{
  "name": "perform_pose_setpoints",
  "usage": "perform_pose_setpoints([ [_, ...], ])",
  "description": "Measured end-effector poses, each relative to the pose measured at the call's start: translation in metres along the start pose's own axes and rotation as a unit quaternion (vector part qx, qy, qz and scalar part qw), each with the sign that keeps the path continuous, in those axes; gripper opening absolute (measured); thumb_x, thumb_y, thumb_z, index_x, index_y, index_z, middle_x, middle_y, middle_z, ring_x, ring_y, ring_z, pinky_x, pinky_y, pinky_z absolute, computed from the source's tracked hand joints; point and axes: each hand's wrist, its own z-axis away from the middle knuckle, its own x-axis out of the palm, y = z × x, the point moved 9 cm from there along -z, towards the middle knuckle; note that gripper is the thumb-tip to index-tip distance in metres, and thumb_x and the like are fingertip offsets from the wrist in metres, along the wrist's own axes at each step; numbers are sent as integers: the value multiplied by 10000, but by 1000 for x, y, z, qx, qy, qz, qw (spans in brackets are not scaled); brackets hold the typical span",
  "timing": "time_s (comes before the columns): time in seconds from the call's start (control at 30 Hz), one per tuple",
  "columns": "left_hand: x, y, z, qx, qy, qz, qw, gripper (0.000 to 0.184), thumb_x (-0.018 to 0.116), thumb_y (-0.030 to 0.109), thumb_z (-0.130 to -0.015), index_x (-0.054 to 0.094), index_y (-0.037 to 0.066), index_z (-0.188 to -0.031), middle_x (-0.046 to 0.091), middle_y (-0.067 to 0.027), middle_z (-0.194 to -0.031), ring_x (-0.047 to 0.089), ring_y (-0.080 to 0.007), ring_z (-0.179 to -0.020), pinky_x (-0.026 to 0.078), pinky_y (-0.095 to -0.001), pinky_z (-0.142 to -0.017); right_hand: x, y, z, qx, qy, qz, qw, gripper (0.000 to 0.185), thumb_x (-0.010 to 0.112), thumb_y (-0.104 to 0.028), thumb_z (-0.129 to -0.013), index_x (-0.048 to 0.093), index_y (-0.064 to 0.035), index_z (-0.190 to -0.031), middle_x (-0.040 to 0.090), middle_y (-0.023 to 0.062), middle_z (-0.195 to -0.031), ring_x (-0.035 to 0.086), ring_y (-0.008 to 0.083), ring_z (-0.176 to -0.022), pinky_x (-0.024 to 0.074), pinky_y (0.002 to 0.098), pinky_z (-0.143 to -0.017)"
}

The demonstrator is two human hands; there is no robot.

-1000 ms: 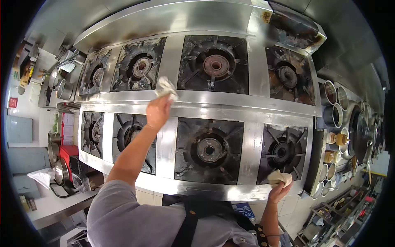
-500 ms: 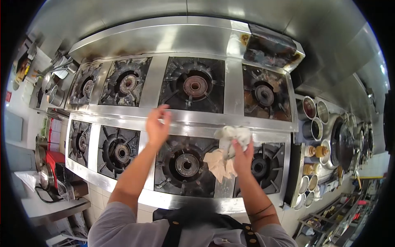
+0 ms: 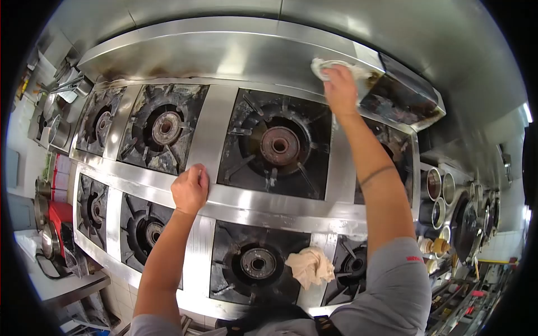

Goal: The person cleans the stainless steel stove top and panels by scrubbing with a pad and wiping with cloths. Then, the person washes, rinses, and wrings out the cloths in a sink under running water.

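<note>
My right hand [image 3: 340, 92] is stretched far forward and presses a white cloth [image 3: 330, 65] against the stove's steel backsplash [image 3: 235, 56], beside its browned, scorched right part. Part of the cloth is hidden under the fingers. My left hand [image 3: 190, 189], curled into a fist, rests on the raised steel ledge [image 3: 246, 200] between the two rows of burners. No object shows in it. A crumpled beige cloth [image 3: 310, 267] lies between the front middle burner [image 3: 258, 263] and the front right burner [image 3: 353, 264], touching neither hand.
Black grates with gas burners [image 3: 279, 145] fill the steel range. To the right, metal pots [image 3: 434, 183] and a dark wok [image 3: 466, 224] stand close by. At the left, a counter [image 3: 50, 283] holds a red item [image 3: 60, 215] and pans.
My right hand has carried the white cloth forward and up onto the backsplash, leaving the beige cloth on the stove. My left hand has come down onto the ledge and closed.
</note>
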Motion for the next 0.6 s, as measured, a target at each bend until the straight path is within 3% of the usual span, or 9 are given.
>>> perform_pose_setpoints([
  [0.1,1,4,-4,51,-7,14,999,109,699,123,-884,644,109,-977,663,-97,-746,645,-330,-645,515,-440,-600,89,-54,-4,-105,-93,-10,990,238,697,-20,-757,705,-96,-982,662,123,-1054,640,339,-1045,528,439,-913],
  [0.2,5,7,-9,56,-42,29,997,106,692,92,-882,654,95,-981,666,-97,-759,646,-329,-650,513,-431,-593,116,-65,16,-140,-227,-45,963,184,671,-37,-778,705,-97,-949,670,112,-1038,643,334,-1043,535,442,-906],
  [0.23,5,2,-10,50,-47,47,997,102,691,83,-881,657,93,-976,664,-96,-758,647,-328,-651,512,-430,-591,109,-56,15,-139,-227,-47,963,184,671,-37,-778,705,-97,-949,670,112,-1038,643,334,-1043,535,442,-906],
  [0.3,3,0,-7,46,-35,65,996,89,687,69,-877,657,89,-958,658,-96,-750,648,-328,-653,508,-429,-587,62,-24,12,-128,-116,15,985,185,652,-35,-794,715,-99,-956,673,111,-1047,647,336,-1029,535,436,-920],
  [0.33,4,-2,-8,36,-34,66,997,93,684,67,-878,655,89,-963,655,-97,-744,648,-329,-653,509,-431,-589,59,-25,2,-133,-115,13,984,185,652,-35,-794,715,-99,-956,673,111,-1047,647,336,-1029,535,436,-920],
  [0.4,2,-3,-8,34,-24,67,997,114,678,68,-882,646,94,-989,649,-104,-727,646,-338,-654,510,-436,-591,32,-14,-14,-39,4,8,999,210,628,-28,-800,731,-101,-967,677,113,-1043,647,341,-1028,528,438,-947],
  [0.47,3,-2,-6,30,-34,57,997,120,674,69,-885,643,97,-997,649,-107,-727,646,-341,-656,509,-439,-594,60,-47,-28,-74,22,-20,997,271,623,1,-789,739,-121,-1001,695,106,-1060,643,320,-1107,523,425,-990],
  [0.53,8,-7,-8,12,-50,57,997,118,656,74,-898,639,100,-1012,655,-112,-735,648,-348,-665,510,-454,-606,108,-74,-23,-136,-137,-91,977,291,626,15,-793,740,-138,-1013,696,82,-1090,634,286,-1151,510,406,-1000],
  [0.6,7,-4,-9,14,-55,58,997,116,647,74,-902,641,100,-1015,659,-114,-742,651,-348,-670,513,-459,-612,124,-74,-11,-65,-264,-126,954,325,649,58,-769,750,-140,-1006,695,65,-1102,633,296,-1123,515,413,-980],
])
